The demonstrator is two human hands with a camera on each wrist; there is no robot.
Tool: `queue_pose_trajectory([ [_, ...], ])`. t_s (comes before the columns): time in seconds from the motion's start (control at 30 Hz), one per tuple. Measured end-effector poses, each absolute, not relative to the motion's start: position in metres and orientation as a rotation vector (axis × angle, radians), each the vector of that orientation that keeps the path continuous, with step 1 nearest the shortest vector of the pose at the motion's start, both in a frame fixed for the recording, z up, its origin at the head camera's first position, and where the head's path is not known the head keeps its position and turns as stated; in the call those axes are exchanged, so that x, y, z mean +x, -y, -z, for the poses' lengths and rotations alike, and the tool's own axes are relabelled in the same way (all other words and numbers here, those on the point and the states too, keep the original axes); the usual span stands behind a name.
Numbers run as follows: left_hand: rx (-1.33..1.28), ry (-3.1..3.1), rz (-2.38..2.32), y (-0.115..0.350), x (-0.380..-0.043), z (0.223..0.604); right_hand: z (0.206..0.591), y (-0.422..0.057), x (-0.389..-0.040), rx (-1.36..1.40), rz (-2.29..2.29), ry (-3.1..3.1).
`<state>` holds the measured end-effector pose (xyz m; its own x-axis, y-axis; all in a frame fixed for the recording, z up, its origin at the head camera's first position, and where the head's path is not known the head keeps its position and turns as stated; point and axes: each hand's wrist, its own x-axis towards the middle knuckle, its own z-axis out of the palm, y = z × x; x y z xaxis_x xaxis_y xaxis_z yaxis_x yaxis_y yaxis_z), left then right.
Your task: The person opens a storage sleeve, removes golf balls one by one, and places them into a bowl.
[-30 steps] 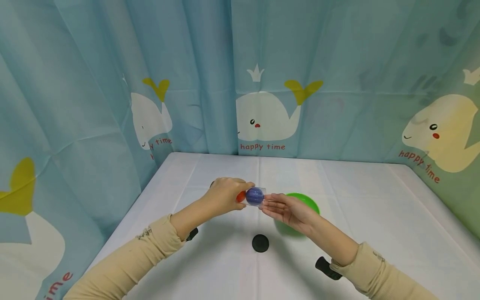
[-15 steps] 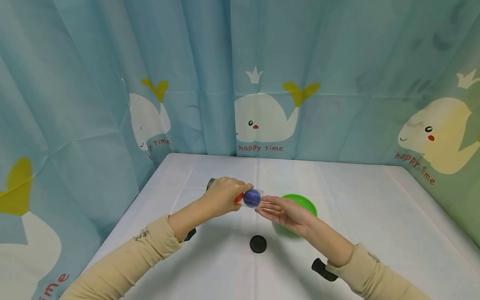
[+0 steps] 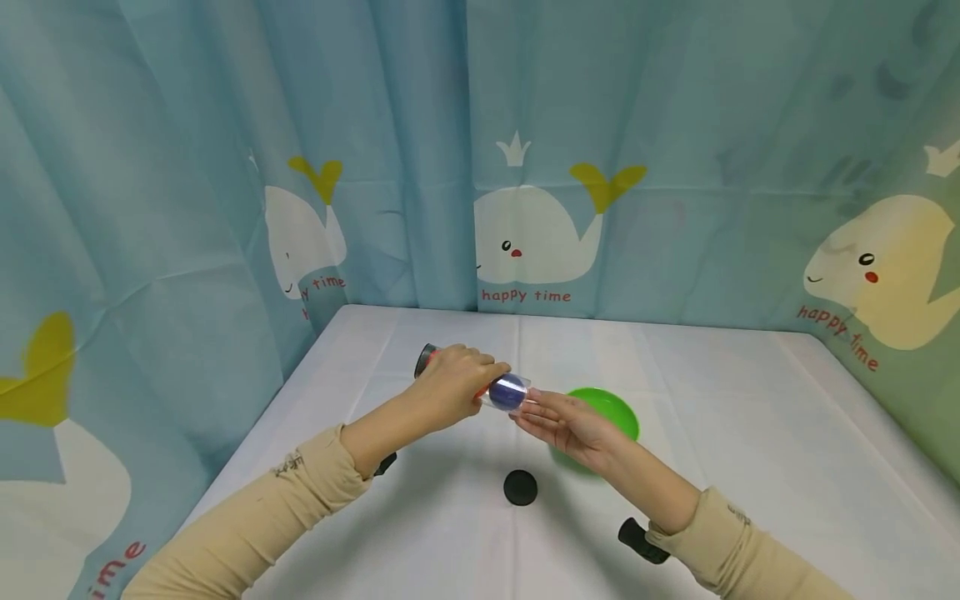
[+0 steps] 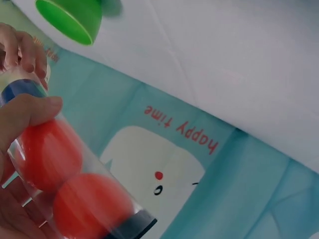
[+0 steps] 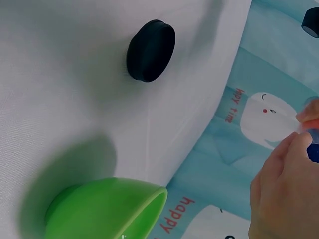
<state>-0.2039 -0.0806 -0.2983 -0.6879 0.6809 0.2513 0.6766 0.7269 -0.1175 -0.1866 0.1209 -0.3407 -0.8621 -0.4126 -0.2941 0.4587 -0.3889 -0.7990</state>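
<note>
My left hand point(image 3: 453, 383) grips a clear tube point(image 4: 87, 168) above the table. Two red balls point(image 4: 52, 154) show inside in the left wrist view, and a blue ball point(image 3: 507, 392) sits near the tube's right end. A dark cap point(image 3: 424, 360) closes the other end. At the right end, my right hand point(image 3: 573, 425) has its fingers extended, with the fingertips at the tube's rim; whether they press on it I cannot tell. Part of the tube is hidden behind the left hand.
A green bowl point(image 3: 618, 412) stands behind the right hand. On the white table point(image 3: 735, 433) lies a round black lid point(image 3: 521, 487), below the hands. A black object point(image 3: 642, 542) shows at the right cuff. Whale-print curtains point(image 3: 675, 250) surround the table.
The tube has tilted slightly, its capped end rising into view beyond the left hand. The left hand has lifted a little with it; the right hand stays at the tube's end.
</note>
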Motion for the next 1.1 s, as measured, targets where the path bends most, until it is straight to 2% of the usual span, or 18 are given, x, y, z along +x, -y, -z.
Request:
queue_pose_trajectory([
  [1.1,-1.019,2.688,0.1,0.0843,-0.2038,0.3032,0.3391,-0.1256,-0.19,-0.019,2.166,-1.51],
])
